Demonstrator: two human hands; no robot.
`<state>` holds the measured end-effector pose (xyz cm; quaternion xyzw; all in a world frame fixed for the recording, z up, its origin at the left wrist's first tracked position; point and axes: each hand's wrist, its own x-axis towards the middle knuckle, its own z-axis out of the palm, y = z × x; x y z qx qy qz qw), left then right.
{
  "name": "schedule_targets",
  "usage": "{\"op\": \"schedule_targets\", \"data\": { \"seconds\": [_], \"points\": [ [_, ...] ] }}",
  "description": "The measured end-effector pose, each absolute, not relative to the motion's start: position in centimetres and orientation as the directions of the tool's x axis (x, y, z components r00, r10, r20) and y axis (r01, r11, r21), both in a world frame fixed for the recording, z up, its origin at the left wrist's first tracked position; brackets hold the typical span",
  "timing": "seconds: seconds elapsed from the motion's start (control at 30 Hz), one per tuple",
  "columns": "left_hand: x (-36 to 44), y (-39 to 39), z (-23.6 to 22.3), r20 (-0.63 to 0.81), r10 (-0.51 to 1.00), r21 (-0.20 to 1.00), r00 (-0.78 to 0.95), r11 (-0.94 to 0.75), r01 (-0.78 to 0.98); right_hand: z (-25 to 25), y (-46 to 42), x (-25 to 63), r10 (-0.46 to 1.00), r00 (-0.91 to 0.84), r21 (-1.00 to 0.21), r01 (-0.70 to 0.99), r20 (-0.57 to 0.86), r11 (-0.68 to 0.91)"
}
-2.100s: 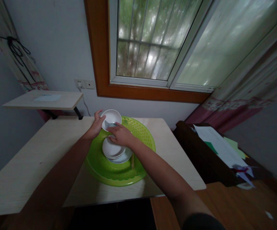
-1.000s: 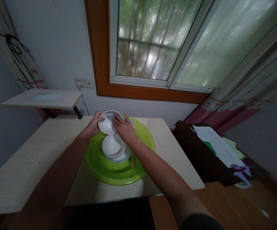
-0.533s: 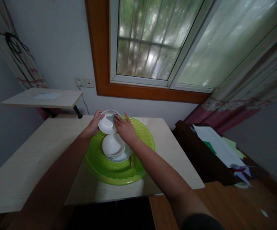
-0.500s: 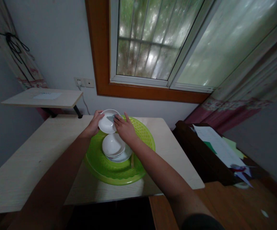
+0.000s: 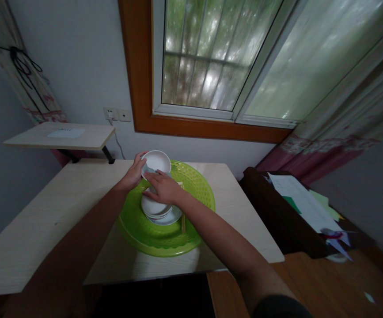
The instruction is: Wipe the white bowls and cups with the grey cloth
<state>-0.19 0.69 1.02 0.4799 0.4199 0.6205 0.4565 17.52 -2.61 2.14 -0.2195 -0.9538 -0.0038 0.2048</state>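
Note:
A shallow white dish point(image 5: 158, 159) is tilted up over the far part of a round green tray point(image 5: 164, 251). My left hand point(image 5: 133, 173) grips its left rim, fingers closed. Across the dish's lower inner side lies my right hand point(image 5: 161, 187), its fingers pressing a grey cloth point(image 5: 149, 169) against the surface. Part of the cloth is hidden under those fingers. Below the hands, a stack of white bowls point(image 5: 151, 206) rests on a white plate point(image 5: 173, 217) in the tray. Beside them lie what look like chopsticks point(image 5: 183, 224).
The tray stands on a pale wooden table point(image 5: 244, 212). A raised shelf point(image 5: 95, 137) is at the back left, near a wall socket point(image 5: 124, 115) with a cord. To the right, a dark wooden piece of furniture point(image 5: 271, 212) carries papers point(image 5: 297, 194). Behind is a window.
My right hand has swept left and down across the dish with the cloth, its fingers now pointing left. The dish and my left hand have shifted slightly right.

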Motion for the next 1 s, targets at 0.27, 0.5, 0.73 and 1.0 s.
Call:
{"op": "schedule_targets", "data": {
  "seconds": [0.27, 0.5, 0.73, 1.0],
  "points": [
    [0.6, 0.5, 1.0, 0.083, 0.996, 0.963, -0.017, -0.084, -0.256, 1.6, -2.7, 17.3, 0.519, -0.751, 0.025, 0.577, 0.41, 0.816],
    [0.0, 1.3, 0.4, 0.181, 0.978, 0.969, -0.106, -0.196, -0.151, 2.1, -2.1, 17.5, 0.587, -0.66, 0.118, 0.705, 0.468, 0.699],
    [-0.9, 1.6, 0.3, 0.245, 0.944, 0.964, -0.221, -0.262, -0.051, 4.0, -2.4, 17.9, 0.606, -0.708, 0.151, 0.686, 0.362, 0.711],
    [-0.9, 1.4, 1.2, 0.107, 0.978, 0.931, -0.177, -0.161, -0.329, 4.4, -2.1, 18.5, 0.49, -0.808, 0.234, 0.572, 0.327, 0.786]
  ]
}}
